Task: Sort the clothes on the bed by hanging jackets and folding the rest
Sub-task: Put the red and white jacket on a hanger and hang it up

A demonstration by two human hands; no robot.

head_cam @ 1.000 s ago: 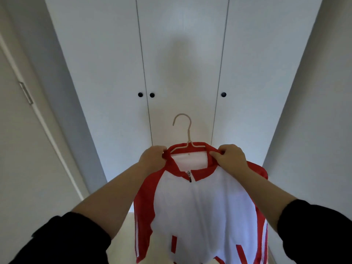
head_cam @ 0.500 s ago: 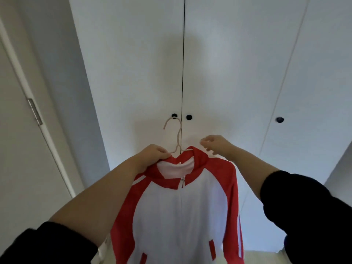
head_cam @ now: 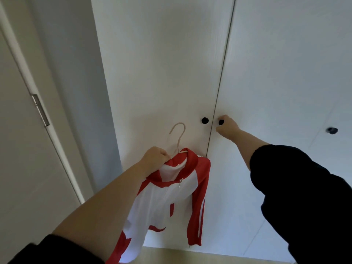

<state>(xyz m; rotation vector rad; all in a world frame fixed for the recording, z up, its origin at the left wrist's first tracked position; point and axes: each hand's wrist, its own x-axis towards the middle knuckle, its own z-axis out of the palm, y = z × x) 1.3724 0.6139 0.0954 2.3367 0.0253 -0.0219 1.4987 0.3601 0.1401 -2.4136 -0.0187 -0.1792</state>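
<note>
White wardrobe doors (head_cam: 162, 73) are standing closed; left hand (head_cam: 155, 159) is gripping the hanger (head_cam: 180, 141) bearing the red-and-white jacket (head_cam: 167, 199), right hand (head_cam: 227, 125) is pinching a black knob (head_cam: 221, 122); hanging is pending

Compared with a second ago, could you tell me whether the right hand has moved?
Yes: the right hand left the jacket and reached up to the wardrobe door knob.

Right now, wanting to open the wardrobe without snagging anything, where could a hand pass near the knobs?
Free: the bare door panel between the middle knob, which the right hand grips, and the far knob. Crowded: left of the seam, where the hanger and jacket in the left hand hang close beside the left knob.
</note>
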